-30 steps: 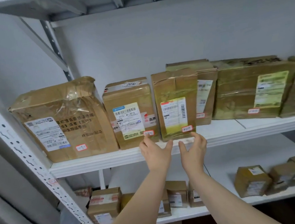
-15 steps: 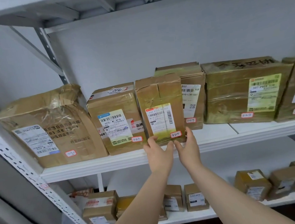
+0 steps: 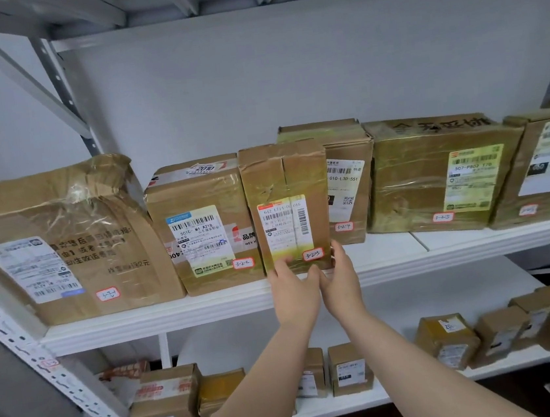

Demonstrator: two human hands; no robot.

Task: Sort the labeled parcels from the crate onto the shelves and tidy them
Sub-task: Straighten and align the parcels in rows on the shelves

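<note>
Head view is showing a tall brown parcel [image 3: 286, 203] that is being kept upright on the upper shelf [image 3: 443, 254], near the front edge. Its long side is running straight up and down. Its white label and a small red-edged tag are facing the person.

The parcel is being touched low down by both hands, so it is standing just above and beyond them. The left hand [image 3: 295, 291] is being held flat against the bottom of the front face, and its fingers [image 3: 282, 267] are being kept straight and pointed up, not wrapped round anything. The right hand [image 3: 341, 279] is being set at the lower right corner, and its fingers [image 3: 337, 252] are being laid loosely along that edge. No firm hold is being taken by either hand. Both hands are equally near. The left one is being placed for pushing back, and the right one for steering the side.

On the left, the parcel is being pressed close against a wider box [image 3: 200, 227]. On the right, a taller box [image 3: 349, 179] is being partly hidden behind it, so the parcel is sitting further forward than that one.

Further out, a big crumpled box [image 3: 65, 242] is standing at the left end and a shiny wide box [image 3: 434, 173] is standing to the right. Small parcels [image 3: 446, 339] are being kept on the lower shelf [image 3: 357, 401].

A gentle push back is likely being needed next, to line the parcel up with the row. Because it is tall and narrow, it could be tipped if pushed too hard.
</note>
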